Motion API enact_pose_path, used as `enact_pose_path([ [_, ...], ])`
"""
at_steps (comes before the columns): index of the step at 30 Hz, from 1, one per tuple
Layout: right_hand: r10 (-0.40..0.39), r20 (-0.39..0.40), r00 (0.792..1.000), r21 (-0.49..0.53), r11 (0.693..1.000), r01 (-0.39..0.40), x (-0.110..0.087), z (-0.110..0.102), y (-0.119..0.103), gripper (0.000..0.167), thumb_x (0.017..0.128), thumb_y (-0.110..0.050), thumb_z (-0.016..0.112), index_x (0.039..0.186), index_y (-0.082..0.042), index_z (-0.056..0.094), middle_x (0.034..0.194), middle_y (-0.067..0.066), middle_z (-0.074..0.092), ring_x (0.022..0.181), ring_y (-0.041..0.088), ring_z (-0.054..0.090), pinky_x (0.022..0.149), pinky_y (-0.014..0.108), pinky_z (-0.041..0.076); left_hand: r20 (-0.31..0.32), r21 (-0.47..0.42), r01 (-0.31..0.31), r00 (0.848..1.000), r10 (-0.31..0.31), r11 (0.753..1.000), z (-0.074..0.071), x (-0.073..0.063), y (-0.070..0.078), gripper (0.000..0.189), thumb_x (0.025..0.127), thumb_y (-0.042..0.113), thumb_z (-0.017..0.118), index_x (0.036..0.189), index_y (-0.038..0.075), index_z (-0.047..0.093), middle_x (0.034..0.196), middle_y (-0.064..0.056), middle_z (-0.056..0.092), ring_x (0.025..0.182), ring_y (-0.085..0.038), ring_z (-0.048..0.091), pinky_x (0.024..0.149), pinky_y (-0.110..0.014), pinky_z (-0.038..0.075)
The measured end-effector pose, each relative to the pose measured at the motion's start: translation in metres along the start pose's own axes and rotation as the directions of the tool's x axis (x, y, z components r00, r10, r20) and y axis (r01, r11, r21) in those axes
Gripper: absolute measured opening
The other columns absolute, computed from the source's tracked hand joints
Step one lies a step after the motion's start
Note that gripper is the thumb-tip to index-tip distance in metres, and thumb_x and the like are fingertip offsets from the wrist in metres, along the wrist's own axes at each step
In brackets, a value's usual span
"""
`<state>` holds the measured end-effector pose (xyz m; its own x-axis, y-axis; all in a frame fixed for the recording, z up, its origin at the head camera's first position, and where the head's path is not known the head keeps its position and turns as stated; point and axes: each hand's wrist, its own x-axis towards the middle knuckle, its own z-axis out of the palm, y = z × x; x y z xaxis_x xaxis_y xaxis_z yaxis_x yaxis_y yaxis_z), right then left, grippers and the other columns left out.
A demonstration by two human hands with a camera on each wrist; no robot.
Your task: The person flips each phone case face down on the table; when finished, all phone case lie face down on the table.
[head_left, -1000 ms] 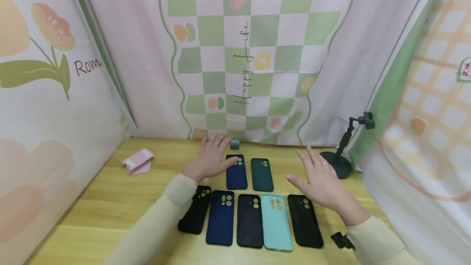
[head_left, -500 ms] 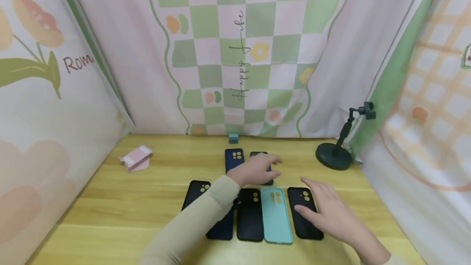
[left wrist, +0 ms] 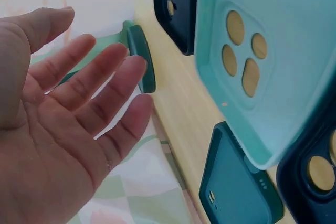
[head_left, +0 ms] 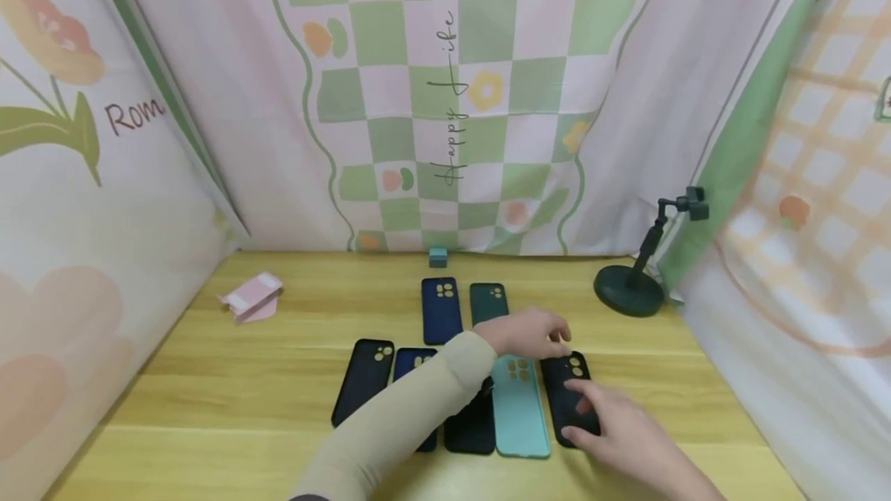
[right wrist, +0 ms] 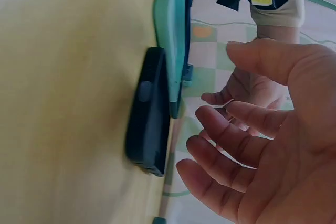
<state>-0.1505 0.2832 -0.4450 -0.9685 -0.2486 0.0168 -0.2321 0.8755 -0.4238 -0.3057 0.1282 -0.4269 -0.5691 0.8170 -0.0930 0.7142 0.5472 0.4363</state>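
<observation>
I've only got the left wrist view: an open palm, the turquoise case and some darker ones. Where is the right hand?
Observer: In the head view, the right hand is over the black case at the right end of the front row.
Operator: Is it gripping that case?
Observer: No. The right wrist view shows its fingers loosely bent and apart from the case, with nothing in them.
Operator: I can see the green case in the back row. What sits beside it?
Observer: A navy case, just left of it in the head view, with a gap between the two.
</observation>
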Motion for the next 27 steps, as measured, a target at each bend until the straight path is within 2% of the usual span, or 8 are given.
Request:
enact_pose_path([
  [5, 0.000, 0.080, 0.997, 0.023, 1.000, -0.002, 0.002, 0.008, 0.004, 0.044, 0.080, -0.036, 0.081, 0.113, -0.014, 0.063, 0.080, -0.010, 0.058, 0.071, 0.006, 0.054, 0.062, 0.031, 0.046, 0.046, 0.023, 0.069, 0.996, -0.070, 0.997, 0.006, 0.002, -0.001, 0.035, 0.098, 0.041, 0.058, 0.127, 0.022, 0.063, 0.118, 0.009, 0.062, 0.101, -0.002, 0.057, 0.081, -0.019, 0.046],
  [9, 0.045, 0.132, 0.990, 0.013, 0.999, -0.047, 0.004, 0.012, 0.003, 0.032, 0.079, -0.033, 0.081, 0.103, -0.019, 0.065, 0.075, -0.011, 0.054, 0.065, 0.006, 0.049, 0.059, 0.030, 0.042, 0.056, 0.039, 0.077, 0.995, -0.079, 0.996, 0.011, 0.003, -0.005, 0.031, 0.098, 0.040, 0.058, 0.124, 0.024, 0.064, 0.116, 0.010, 0.062, 0.100, -0.002, 0.056, 0.081, -0.019, 0.045],
  [15, 0.048, 0.173, 0.984, -0.003, 0.999, -0.049, 0.009, 0.015, 0.000, 0.026, 0.078, -0.028, 0.081, 0.096, -0.020, 0.064, 0.073, -0.009, 0.052, 0.063, 0.010, 0.047, 0.059, 0.032, 0.040, 0.066, 0.066, 0.066, 0.995, -0.071, 0.996, 0.016, 0.007, -0.007, 0.026, 0.099, 0.039, 0.057, 0.119, 0.025, 0.065, 0.107, 0.013, 0.063, 0.092, 0.000, 0.055, 0.076, -0.017, 0.044],
  [23, 0.065, 0.215, 0.974, -0.014, 0.998, -0.063, 0.012, 0.018, 0.000, 0.023, 0.078, -0.026, 0.082, 0.090, -0.020, 0.063, 0.072, -0.007, 0.051, 0.063, 0.014, 0.046, 0.058, 0.035, 0.039, 0.089, 0.065, 0.055, 0.994, -0.061, 0.996, 0.019, 0.007, -0.009, 0.026, 0.099, 0.038, 0.058, 0.120, 0.023, 0.066, 0.109, 0.012, 0.063, 0.093, 0.000, 0.056, 0.076, -0.017, 0.044],
  [27, 0.071, 0.226, 0.972, -0.028, 0.997, -0.066, 0.013, 0.019, -0.001, 0.022, 0.078, -0.024, 0.081, 0.088, -0.022, 0.063, 0.072, -0.007, 0.051, 0.063, 0.014, 0.046, 0.058, 0.035, 0.039, 0.093, 0.045, 0.080, 0.992, -0.084, 0.996, 0.017, 0.006, -0.011, 0.026, 0.100, 0.038, 0.057, 0.120, 0.024, 0.065, 0.111, 0.012, 0.062, 0.094, -0.001, 0.056, 0.076, -0.018, 0.045],
])
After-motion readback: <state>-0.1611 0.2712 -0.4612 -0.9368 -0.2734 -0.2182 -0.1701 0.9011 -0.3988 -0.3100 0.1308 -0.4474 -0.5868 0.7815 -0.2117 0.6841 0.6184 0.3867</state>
